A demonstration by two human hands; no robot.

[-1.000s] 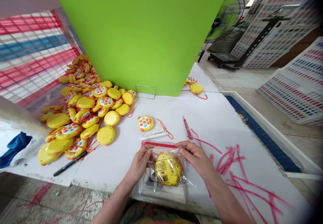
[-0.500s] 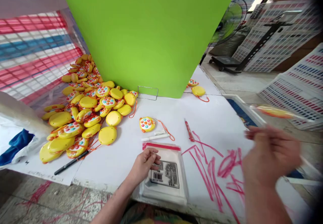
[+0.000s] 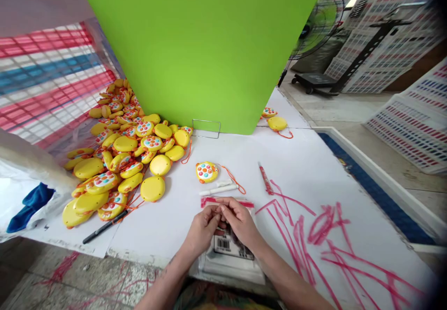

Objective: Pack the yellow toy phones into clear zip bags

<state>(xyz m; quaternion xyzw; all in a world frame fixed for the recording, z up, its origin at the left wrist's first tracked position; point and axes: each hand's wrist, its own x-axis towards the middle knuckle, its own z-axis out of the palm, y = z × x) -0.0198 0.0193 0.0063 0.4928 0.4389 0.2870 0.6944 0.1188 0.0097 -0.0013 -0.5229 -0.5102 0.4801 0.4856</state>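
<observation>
My left hand point(image 3: 201, 228) and my right hand point(image 3: 239, 220) meet over a stack of clear zip bags point(image 3: 230, 254) with a red seal strip, near the table's front edge. Fingers of both hands pinch the top edge of the uppermost bag. A barcode label shows on the bag below my hands. Just beyond lies one yellow toy point(image 3: 206, 171) with coloured buttons and an orange cord, beside a white marker point(image 3: 219, 189). A red marker point(image 3: 265, 179) lies to the right.
A big heap of yellow toys point(image 3: 122, 161) covers the left of the white table point(image 3: 314, 161). A black pen point(image 3: 104, 226) lies by the heap. A green board point(image 3: 199, 44) stands behind. Two more toys point(image 3: 274, 119) sit at its right. Red scribbles mark the right side.
My right hand carried the filled bag with the yellow toy off to the right, then came back empty to the bag stack. My left hand stayed on the stack.
</observation>
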